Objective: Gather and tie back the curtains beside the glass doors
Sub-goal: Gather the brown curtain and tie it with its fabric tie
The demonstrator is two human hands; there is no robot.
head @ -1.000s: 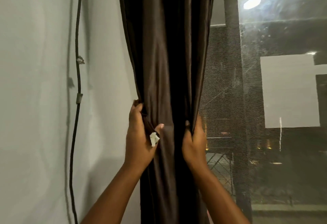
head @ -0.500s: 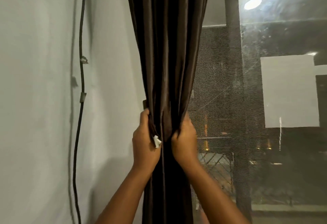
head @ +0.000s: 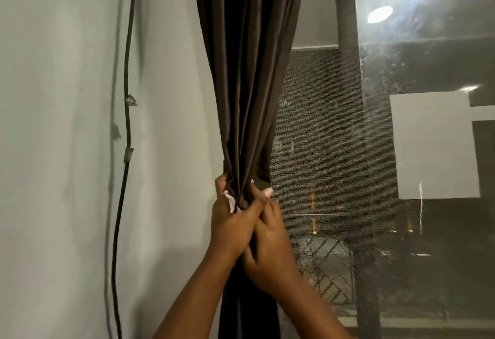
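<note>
Curtain (head: 246,76) of dark brown cloth hangs between the pale wall (head: 61,151) on the left and the glass door (head: 428,137) on the right, pinched into a narrow bunch. Left hand (head: 230,220) grips that bunch with curled fingers; right hand (head: 270,247) presses against it, fingers wrapped around the gathered folds. A black cable (head: 128,129) runs down the wall.

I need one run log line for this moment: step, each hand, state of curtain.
step: gathering | left hand: grips curtain | right hand: at the bunch, grip unclear | curtain: bunched beside glass door, no tie seen
</note>
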